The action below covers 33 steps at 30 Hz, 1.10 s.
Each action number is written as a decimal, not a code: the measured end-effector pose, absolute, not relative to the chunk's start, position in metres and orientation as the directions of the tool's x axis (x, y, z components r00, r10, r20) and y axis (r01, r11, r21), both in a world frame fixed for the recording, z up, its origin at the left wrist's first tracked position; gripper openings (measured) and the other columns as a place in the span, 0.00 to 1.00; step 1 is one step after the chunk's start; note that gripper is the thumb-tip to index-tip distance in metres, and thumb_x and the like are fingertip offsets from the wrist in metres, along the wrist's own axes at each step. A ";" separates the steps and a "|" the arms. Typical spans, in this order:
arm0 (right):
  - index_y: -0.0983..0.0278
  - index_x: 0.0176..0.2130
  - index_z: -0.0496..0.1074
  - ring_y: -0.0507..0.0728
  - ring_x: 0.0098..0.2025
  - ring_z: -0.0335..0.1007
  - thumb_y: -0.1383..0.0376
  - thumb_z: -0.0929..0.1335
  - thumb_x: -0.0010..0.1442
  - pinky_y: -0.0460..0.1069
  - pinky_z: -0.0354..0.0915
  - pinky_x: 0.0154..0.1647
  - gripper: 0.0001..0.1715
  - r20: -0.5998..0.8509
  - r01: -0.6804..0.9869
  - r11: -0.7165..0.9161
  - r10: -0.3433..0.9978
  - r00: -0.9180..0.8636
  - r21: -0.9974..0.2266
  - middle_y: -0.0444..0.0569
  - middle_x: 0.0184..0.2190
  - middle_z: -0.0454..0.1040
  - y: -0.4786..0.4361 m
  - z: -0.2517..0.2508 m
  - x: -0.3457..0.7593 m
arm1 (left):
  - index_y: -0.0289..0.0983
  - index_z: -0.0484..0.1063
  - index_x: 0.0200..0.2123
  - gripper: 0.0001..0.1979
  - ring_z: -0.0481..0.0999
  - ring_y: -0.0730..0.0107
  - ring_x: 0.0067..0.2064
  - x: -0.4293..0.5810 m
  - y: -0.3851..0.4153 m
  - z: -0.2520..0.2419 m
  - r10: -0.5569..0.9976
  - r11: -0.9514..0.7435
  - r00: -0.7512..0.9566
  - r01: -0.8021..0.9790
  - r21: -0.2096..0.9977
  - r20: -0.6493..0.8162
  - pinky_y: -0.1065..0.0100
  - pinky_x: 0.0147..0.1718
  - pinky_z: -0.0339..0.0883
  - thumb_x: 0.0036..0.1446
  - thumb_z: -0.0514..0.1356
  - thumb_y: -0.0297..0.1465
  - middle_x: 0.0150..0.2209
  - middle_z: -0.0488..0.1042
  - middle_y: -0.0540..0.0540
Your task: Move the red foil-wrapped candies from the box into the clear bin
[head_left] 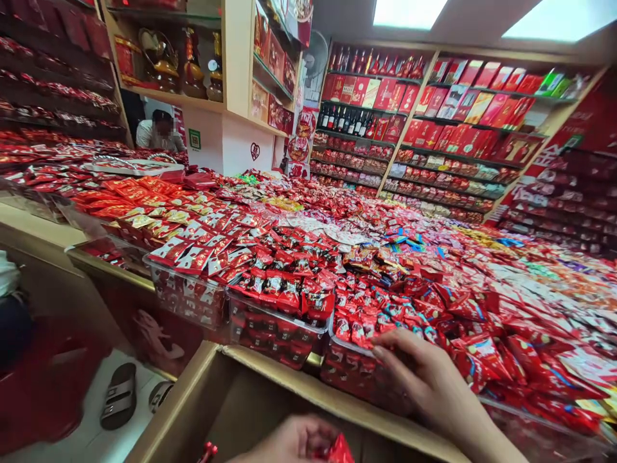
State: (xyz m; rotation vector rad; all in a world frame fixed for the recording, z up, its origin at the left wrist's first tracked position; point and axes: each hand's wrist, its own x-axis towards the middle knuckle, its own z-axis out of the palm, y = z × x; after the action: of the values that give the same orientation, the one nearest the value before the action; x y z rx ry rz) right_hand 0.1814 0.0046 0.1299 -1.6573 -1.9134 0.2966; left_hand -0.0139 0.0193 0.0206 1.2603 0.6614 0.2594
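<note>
My right hand [424, 379] reaches over the front edge of a clear bin [351, 373] heaped with small red-wrapped sweets [371, 315]. Its fingers are curled and pressed on the packets at the rim; I cannot make out what they hold. My left hand [294, 440] is low at the bottom edge, over an open cardboard box [250, 399], closed round red sweet packets [340, 450]. The inside of the box is mostly hidden.
A wide counter carries several clear bins of red wrapped sweets [289, 289]. Shelves of red gift boxes and bottles [434, 109] line the back wall. A person [159, 132] sits far left behind the display. Sandals [120, 395] lie on the floor at lower left.
</note>
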 end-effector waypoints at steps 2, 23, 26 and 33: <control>0.59 0.32 0.67 0.54 0.29 0.66 0.61 0.60 0.54 0.46 0.62 0.28 0.08 0.170 0.764 0.175 0.982 -0.087 -0.621 0.47 0.27 0.70 -0.024 0.119 0.167 | 0.35 0.62 0.37 0.22 0.73 0.67 0.36 -0.013 0.015 0.027 0.547 0.505 0.785 -0.032 0.862 -0.291 0.70 0.31 0.64 0.38 0.64 0.36 0.35 0.72 0.46; 0.59 0.29 0.71 0.55 0.34 0.69 0.67 0.67 0.49 0.47 0.66 0.35 0.04 0.170 0.179 0.133 0.964 0.206 -0.975 0.47 0.31 0.72 -0.063 0.044 0.132 | 0.34 0.65 0.34 0.11 0.73 0.73 0.30 -0.025 0.003 0.047 0.643 0.452 0.765 -0.348 0.821 -0.030 0.73 0.28 0.64 0.46 0.60 0.30 0.28 0.73 0.48; 0.58 0.30 0.70 0.56 0.37 0.68 0.69 0.65 0.51 0.48 0.66 0.37 0.07 0.293 0.355 0.219 0.941 0.171 -0.909 0.49 0.32 0.72 -0.064 0.043 0.136 | 0.35 0.64 0.37 0.13 0.73 0.71 0.31 -0.027 0.004 0.046 0.627 0.466 0.779 -0.372 0.803 -0.003 0.72 0.29 0.64 0.47 0.60 0.32 0.30 0.73 0.47; 0.59 0.36 0.70 0.58 0.42 0.67 0.67 0.63 0.53 0.47 0.68 0.37 0.09 0.338 0.420 0.254 0.931 0.139 -0.871 0.53 0.40 0.70 -0.072 0.039 0.135 | 0.34 0.68 0.32 0.08 0.66 0.80 0.28 -0.027 0.003 0.045 0.723 0.283 0.687 -0.201 0.938 -0.071 0.76 0.29 0.61 0.47 0.59 0.29 0.27 0.70 0.51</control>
State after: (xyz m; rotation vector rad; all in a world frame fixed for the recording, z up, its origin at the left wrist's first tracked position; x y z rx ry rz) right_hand 0.1350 -0.0719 0.0395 -1.3414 -1.4601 0.6041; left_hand -0.0267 0.0029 0.0449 1.1230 0.5505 0.6621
